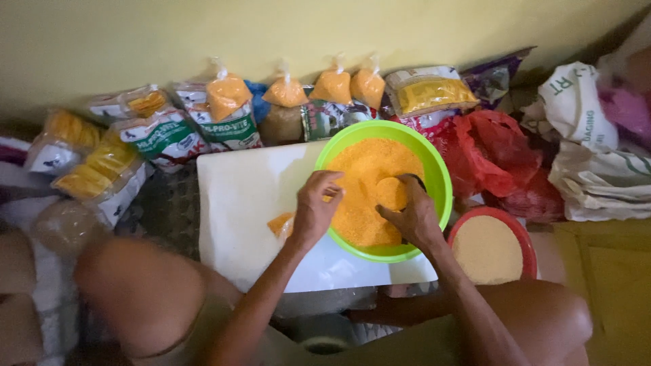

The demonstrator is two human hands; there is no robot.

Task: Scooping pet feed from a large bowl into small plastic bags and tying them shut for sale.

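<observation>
Both hands work over the green bowl (442,177) of orange meal (366,173), the right hand (413,217) gripping a heaped scoop (392,193), the left hand (315,207) closed on a small clear bag (281,224) beside the rim, mouth near for filling.

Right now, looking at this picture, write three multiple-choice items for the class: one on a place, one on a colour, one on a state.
1. Where does the red bowl stand?
A. beside the green bowl, near the right hand
B. on the far wall
C. inside the green bowl

2. What colour is the meal in the green bowl?
A. white
B. orange-yellow
C. blue

3. What state are the small orange bags along the wall in?
A. lying torn open
B. empty and flat
C. filled and tied at the top

Answers: 1 A, it sits just right of the green bowl; 2 B, the heap is orange-yellow; 3 C, each bulges below a knotted neck.
</observation>
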